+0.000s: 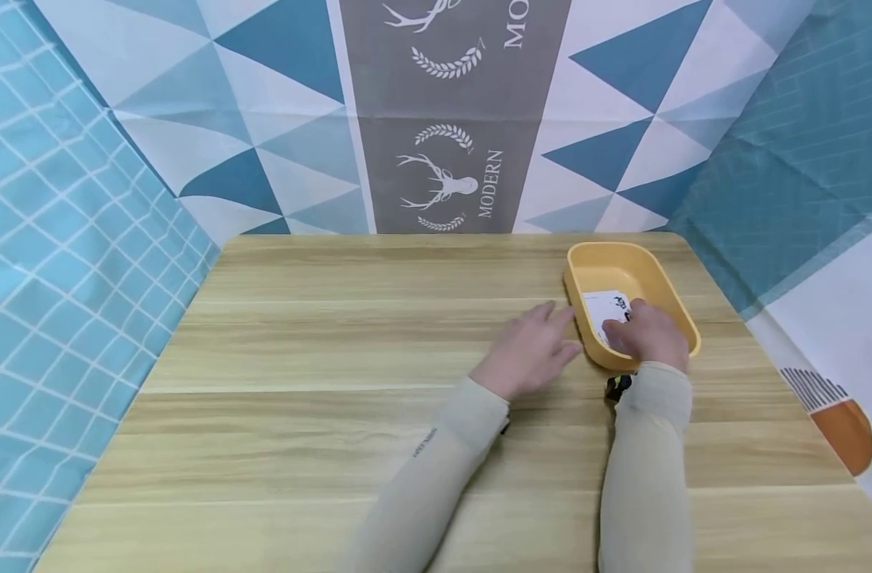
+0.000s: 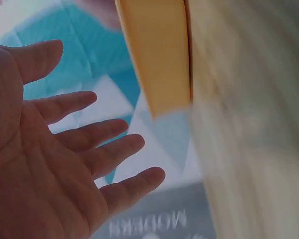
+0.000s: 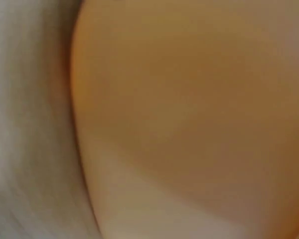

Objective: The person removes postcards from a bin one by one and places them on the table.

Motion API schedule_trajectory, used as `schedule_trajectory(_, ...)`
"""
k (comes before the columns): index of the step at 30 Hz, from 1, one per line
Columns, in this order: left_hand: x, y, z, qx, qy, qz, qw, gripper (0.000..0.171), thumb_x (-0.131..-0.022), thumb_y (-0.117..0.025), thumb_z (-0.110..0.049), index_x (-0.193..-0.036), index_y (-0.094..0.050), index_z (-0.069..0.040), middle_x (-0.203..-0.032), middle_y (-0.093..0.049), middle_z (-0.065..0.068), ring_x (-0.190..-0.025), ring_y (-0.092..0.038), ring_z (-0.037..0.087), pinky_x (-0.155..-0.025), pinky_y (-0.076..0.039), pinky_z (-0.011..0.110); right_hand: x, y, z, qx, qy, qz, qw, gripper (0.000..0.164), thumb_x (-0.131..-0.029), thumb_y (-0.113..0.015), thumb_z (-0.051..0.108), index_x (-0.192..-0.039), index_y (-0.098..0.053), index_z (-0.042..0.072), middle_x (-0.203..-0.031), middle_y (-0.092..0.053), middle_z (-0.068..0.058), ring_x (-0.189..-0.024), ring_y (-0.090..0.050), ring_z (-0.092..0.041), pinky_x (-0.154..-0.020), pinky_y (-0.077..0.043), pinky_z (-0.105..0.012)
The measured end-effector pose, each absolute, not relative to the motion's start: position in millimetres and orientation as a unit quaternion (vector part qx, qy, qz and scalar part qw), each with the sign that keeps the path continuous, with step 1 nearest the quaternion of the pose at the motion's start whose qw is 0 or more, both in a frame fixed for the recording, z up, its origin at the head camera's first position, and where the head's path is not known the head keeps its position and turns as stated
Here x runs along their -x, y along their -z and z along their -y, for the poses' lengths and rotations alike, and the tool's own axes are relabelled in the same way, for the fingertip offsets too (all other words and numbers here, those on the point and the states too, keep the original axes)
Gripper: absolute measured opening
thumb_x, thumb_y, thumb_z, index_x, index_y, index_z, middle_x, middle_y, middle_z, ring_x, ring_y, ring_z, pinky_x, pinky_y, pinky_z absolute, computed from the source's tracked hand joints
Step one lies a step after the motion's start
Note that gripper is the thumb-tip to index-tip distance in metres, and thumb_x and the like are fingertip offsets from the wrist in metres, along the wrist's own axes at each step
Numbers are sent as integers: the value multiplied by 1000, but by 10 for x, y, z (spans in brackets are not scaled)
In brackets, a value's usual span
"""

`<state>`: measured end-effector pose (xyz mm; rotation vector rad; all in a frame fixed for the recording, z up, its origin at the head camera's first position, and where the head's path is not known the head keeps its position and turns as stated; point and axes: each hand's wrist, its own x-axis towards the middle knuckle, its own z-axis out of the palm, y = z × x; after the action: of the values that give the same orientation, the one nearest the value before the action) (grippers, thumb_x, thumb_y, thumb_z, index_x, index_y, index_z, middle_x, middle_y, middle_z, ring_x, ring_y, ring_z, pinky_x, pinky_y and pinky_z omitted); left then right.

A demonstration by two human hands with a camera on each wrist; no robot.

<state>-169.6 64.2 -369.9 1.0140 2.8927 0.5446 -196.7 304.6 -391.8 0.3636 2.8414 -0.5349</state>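
Note:
A yellow plastic bin (image 1: pixel 575 298) stands at the table's back right, and a white card (image 1: pixel 599 306) with black marks lies inside it. My right hand (image 1: pixel 651 333) reaches over the bin's near side, thumb and fingers at the card; I cannot tell whether they pinch it. Part of the card is hidden under that hand. My left hand (image 1: pixel 527 350) is just left of the bin, fingers spread, fingertips close to its wall. In the left wrist view the left hand (image 2: pixel 55 144) shows an empty palm, with the bin's side (image 2: pixel 157 55) beyond the fingers.
The wood-grain table (image 1: pixel 300 358) runs up to a patterned cloth backdrop (image 1: pixel 443 119) at the back. Blue checked cloth (image 1: pixel 71 239) hangs at the left, and more patterned cloth (image 1: pixel 801 199) at the right. The right wrist view is blurred, filled mostly by the bin's wall (image 3: pixel 189 114).

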Motion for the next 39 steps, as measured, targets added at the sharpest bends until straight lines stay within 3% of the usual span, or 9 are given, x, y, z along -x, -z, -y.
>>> schedule_trajectory(4,1646,3806,-962,-348,-145,-926,6,54,-107,-44,-46,-154,-41,-20,-157,-44,10,-144,-47,24,-106,-51,46,1953,3889,-3056,-130,192,-967,102,71,-99,-54,47,-145,-41,-5,-139,-49,-35,-119,-52,-50,-91,-47,-63)
schedule_trajectory(9,1613,3905,-1168,-343,-119,-932,2,53,-105,-46,-49,-151,-45,-25,-160,-40,11,-148,-42,28,-106,-50,49,1947,3786,-3163,-139,245,-959,-19,67,-103,-52,37,-150,-36,-8,-145,-43,-40,-128,-46,-54,-105,-40,-67)
schedule_trajectory(14,1579,3923,-1239,-345,-122,-931,-14,49,-104,-51,-47,-147,-52,-25,-160,-39,12,-148,-41,33,-106,-50,52,1886,3739,-3373,-167,253,-946,-112,57,-104,-52,30,-146,-45,-7,-137,-51,-37,-126,-47,-54,-102,-43,-66)
schedule_trajectory(18,1571,3925,-1263,-348,-117,-930,-15,48,-104,-52,-46,-146,-52,-24,-161,-38,14,-149,-40,35,-106,-49,53,1855,3764,-3513,-180,234,-944,-145,53,-101,-55,28,-144,-50,-4,-135,-54,-34,-124,-44,-54,-100,-39,-66)
schedule_trajectory(22,1577,3923,-1276,-339,-113,-934,-10,48,-104,-52,-46,-146,-52,-24,-162,-38,13,-149,-40,34,-107,-49,54,1877,3879,-3595,-177,261,-946,-78,57,-103,-49,24,-153,-36,-1,-143,-46,-37,-128,-42,-56,-106,-36,-68)
schedule_trajectory(26,1600,3907,-1350,-327,-102,-939,-35,40,-104,-51,-45,-134,-61,-20,-157,-43,14,-148,-41,34,-108,-47,54,1916,4022,-3622,-205,296,-933,-15,61,-102,-38,14,-159,-21,3,-147,-41,-39,-124,-46,-52,-107,-37,-67)
schedule_trajectory(32,1727,3884,-1756,-354,-72,-931,-48,36,-105,-47,-42,-126,-65,-19,-141,-60,7,-135,-53,23,-118,-39,45,1897,4135,-3671,-216,292,-932,-17,59,-91,-39,7,-148,-32,-6,-131,-51,-40,-108,-53,-51,-93,-45,-64)
schedule_trajectory(36,1844,3955,-2010,-347,-42,-937,-12,35,-106,-39,-44,-120,-67,-27,-124,-68,-5,-117,-62,13,-112,-37,36,1871,4109,-3717,-232,292,-928,0,60,-89,-39,8,-147,-31,-7,-128,-51,-40,-106,-53,-50,-89,-45,-64)
schedule_trajectory(39,1927,3938,-2090,-316,-27,-948,13,32,-104,-42,-43,-121,-66,-29,-121,-70,-7,-112,-63,10,-106,-38,35,1904,4069,-3704,-236,289,-928,6,60,-89,-39,9,-146,-32,-6,-128,-52,-37,-105,-53,-47,-89,-46,-63)
